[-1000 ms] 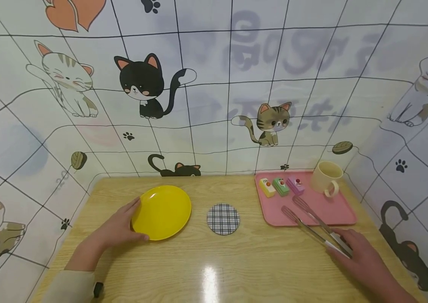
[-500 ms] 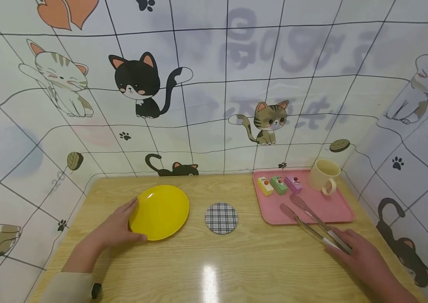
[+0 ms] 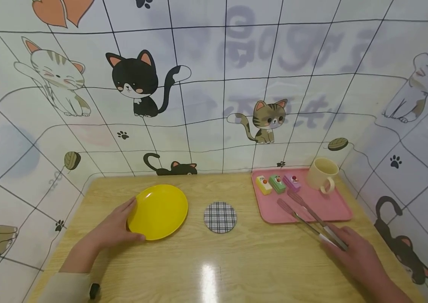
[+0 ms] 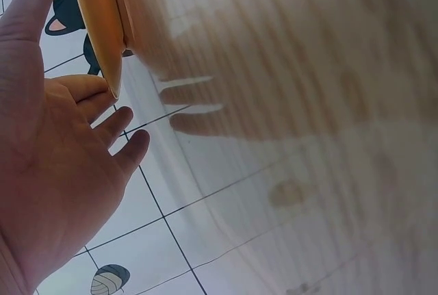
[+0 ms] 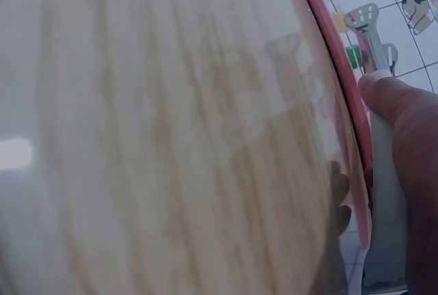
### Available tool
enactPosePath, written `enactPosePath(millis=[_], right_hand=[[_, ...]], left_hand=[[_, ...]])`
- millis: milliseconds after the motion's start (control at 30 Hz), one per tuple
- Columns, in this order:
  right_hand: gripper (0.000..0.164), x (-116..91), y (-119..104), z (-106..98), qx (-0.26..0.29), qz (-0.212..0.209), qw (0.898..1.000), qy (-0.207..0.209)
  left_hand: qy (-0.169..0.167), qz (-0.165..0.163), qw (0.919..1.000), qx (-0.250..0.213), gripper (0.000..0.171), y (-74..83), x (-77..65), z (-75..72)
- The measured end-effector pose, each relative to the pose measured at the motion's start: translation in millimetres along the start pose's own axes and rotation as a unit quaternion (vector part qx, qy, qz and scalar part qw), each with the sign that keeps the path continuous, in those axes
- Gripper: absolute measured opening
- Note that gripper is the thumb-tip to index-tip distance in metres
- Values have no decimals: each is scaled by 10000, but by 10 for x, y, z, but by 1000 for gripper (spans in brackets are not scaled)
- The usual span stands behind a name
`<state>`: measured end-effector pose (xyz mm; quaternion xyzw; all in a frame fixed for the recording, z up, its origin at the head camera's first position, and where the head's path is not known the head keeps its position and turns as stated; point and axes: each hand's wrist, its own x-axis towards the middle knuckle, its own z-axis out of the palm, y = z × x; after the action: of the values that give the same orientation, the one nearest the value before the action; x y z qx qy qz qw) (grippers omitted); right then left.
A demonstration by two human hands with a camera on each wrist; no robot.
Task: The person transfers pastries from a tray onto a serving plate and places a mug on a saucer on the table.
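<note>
On the left of the table lies a round yellow plate [image 3: 158,212]. My left hand [image 3: 114,227] holds it at its left rim, thumb toward the near side and fingers along the far side. In the left wrist view, the fingertips meet the rim of the tilted-looking plate [image 4: 99,28]. My right hand [image 3: 357,252] grips metal tongs [image 3: 308,210] with white handles, their two arms apart. The tong tips are over the pink tray [image 3: 335,206], just in front of three small toy cakes: yellow [image 3: 264,185], green [image 3: 277,184] and purple [image 3: 292,183].
A cream mug [image 3: 321,174] stands at the tray's back right corner. Between plate and tray lies a round checked coaster [image 3: 220,217]. A cat-patterned wall covering [image 3: 206,101] closes off the back and sides of the wooden table [image 3: 176,269].
The tong tips have shifted slightly left and toward the cakes, along with my right hand. My left hand stays at the plate's rim. The head view has drifted a little.
</note>
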<state>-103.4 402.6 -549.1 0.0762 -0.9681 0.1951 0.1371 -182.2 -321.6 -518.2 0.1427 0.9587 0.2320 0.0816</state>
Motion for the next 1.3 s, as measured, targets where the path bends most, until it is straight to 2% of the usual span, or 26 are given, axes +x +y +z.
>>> enactPosePath(millis=[200, 633, 800, 1033, 1300], right_hand=[[62, 77, -150, -1, -70, -167, 9996, 236], [60, 229, -369, 16, -4, -100, 9999, 120], [59, 300, -472, 8, -91, 26, 9999, -60], [61, 430, -612, -5, -82, 327, 9980, -526], [61, 514, -693, 40, 12, 351, 9972, -660]], left_hand=[[5, 34, 10000, 12, 135, -42, 18, 11], [9, 40, 10000, -29, 134, -20, 0, -10], [-31, -2, 10000, -33, 134, 11, -1, -19], [-51, -20, 10000, -58, 133, 23, 20, -26], [-27, -14, 10000, -52, 133, 23, 3, -22]])
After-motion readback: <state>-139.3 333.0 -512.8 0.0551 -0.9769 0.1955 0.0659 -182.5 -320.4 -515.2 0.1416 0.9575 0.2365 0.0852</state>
